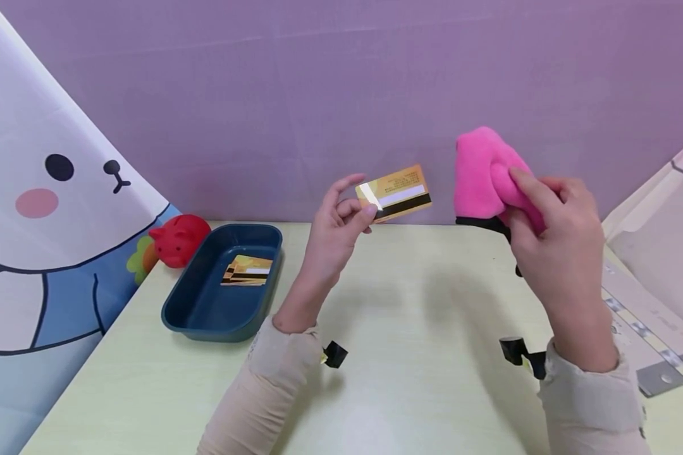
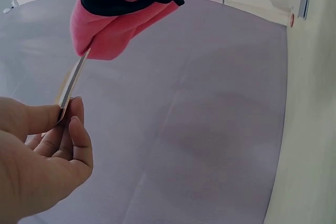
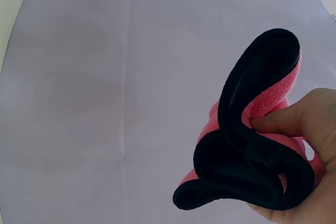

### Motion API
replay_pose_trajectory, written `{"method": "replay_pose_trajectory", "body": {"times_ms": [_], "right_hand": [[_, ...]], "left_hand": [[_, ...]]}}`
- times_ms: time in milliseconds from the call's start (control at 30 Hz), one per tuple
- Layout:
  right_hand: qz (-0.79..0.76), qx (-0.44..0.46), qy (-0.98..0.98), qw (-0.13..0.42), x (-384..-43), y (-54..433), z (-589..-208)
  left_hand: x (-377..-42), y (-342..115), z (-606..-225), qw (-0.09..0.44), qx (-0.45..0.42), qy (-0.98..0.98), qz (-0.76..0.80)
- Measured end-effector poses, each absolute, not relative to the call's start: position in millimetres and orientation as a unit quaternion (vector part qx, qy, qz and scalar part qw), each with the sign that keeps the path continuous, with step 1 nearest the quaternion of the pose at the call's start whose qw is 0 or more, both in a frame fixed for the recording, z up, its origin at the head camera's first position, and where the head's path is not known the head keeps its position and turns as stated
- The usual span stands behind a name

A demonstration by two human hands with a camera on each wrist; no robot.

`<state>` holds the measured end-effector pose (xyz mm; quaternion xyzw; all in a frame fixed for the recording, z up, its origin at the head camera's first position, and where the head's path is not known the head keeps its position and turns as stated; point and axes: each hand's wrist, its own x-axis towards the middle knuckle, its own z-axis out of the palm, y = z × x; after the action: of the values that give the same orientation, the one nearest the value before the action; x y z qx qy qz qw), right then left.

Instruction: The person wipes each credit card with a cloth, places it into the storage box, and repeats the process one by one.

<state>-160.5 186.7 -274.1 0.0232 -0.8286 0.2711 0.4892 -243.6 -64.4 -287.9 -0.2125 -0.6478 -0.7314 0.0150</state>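
Observation:
My left hand pinches a gold plastic card between thumb and fingers, raised above the table. The card's black stripe and white strip face the head camera; in the left wrist view the card appears nearly edge-on. To the right, my right hand grips a bunched pink cloth with black edging, also held up in the air. The right wrist view shows the cloth's dark edge folded in loops beside the thumb. In the head view a gap separates card and cloth.
A dark blue tray stands at the table's left, with several gold cards piled inside. Behind it sits a red piggy bank. A grey-white flat object lies at the right edge. A purple backdrop rises behind the table.

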Motion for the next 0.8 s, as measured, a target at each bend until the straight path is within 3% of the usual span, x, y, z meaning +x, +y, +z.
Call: {"method": "replay_pose_trajectory", "body": {"times_ms": [167,533,800], "right_hand": [[0.268,0.054,-0.827,0.491,-158.8,181.7,-274.0],[0.216,0.226,-0.826,0.469,-163.8,141.8,-287.3],[0.191,0.226,-0.839,0.456,-173.4,127.8,-303.9]], "left_hand": [[-243.9,-63.0,-288.5,0.019,-0.215,-0.655,-0.724],[-236.4,-49.3,-302.2,0.04,-0.244,-0.688,-0.682],[-231.9,-44.1,-303.4,0.035,-0.228,-0.681,-0.695]]}}
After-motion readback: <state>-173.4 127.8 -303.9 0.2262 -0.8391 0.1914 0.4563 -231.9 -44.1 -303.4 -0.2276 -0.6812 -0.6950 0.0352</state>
